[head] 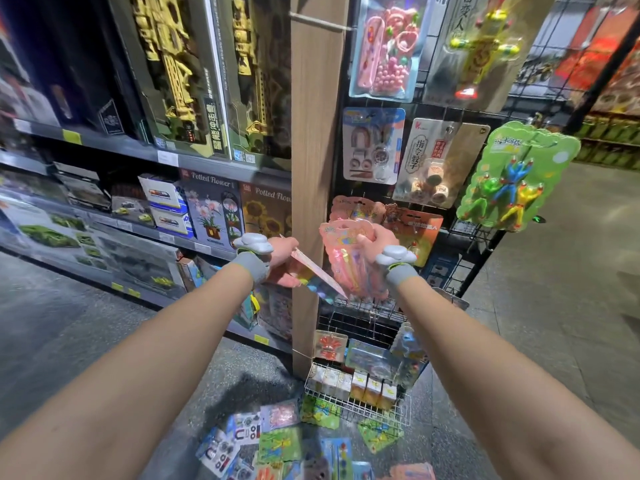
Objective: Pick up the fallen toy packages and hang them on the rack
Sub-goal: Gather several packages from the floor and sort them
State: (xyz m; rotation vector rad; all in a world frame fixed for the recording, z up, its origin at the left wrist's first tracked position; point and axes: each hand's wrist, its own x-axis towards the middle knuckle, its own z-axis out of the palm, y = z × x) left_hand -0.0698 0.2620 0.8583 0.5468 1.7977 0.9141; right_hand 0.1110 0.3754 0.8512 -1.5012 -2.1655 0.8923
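1. Head view: the left grip (285, 261) is curled round a flat pink package (320, 278), which is seen nearly edge-on and slants down to the right.
2. The right grip (375, 242) holds a pink blister package (341, 261) by its top, fingers curled over the upper edge. The package hangs in front of the black wire rack (360, 322), just beside the wooden post (313, 133).
3. Another pink package (349, 209) hangs on the rack just behind it.
4. Fallen toy packages (277, 441) lie scattered on the floor (519, 271) below, near a white wire basket (360, 407) of small boxes.
5. A green climbing-figure package (516, 178) hangs at the rack's right edge.
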